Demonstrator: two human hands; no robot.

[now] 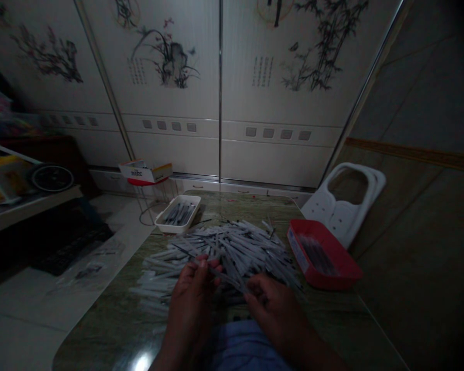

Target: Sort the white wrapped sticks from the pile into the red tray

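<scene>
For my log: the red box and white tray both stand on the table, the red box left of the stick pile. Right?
Wrong side: the head view shows the red box right of the stick pile. The rest stands.

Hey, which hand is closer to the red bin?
Right. The right hand is to the left of the red bin, apart from it; the left hand is farther left of it.

Pale painted doors (170, 103), dim light
</scene>
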